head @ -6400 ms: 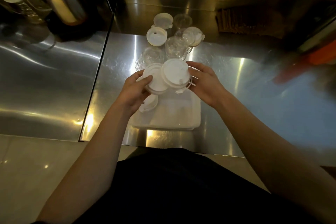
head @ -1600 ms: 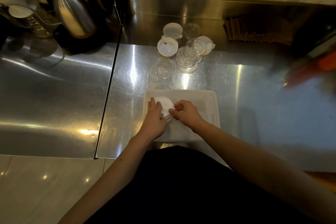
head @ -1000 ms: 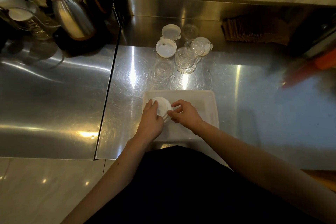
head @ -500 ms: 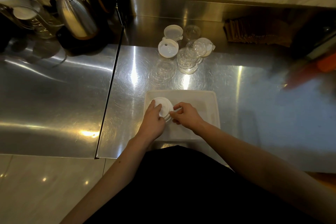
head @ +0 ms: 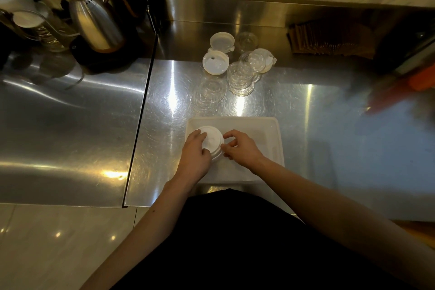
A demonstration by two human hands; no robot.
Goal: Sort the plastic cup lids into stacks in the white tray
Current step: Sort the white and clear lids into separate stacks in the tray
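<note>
A white tray (head: 263, 125) sits on the steel counter in front of me. In its left part stands a stack of white lids (head: 213, 140). My left hand (head: 194, 156) grips the stack from the left, and my right hand (head: 241, 148) pinches its right edge with curled fingers. Beyond the tray lie loose lids: a white lid (head: 215, 62), a second white lid (head: 222, 41) behind it, a clear flat lid (head: 209, 94), a pile of clear dome lids (head: 242, 75) and a white lid (head: 267, 60) partly behind them.
A steel kettle (head: 94, 23) on a dark base and a glass jug (head: 40, 28) stand at the back left. A seam (head: 141, 113) divides the counter. Brown paper sleeves (head: 329, 40) sit at the back right, and something orange (head: 421, 80) lies blurred at the right.
Both hands brought white lids from above the tray down into its left part. Over the last second they stay on the stack with only small finger shifts.
</note>
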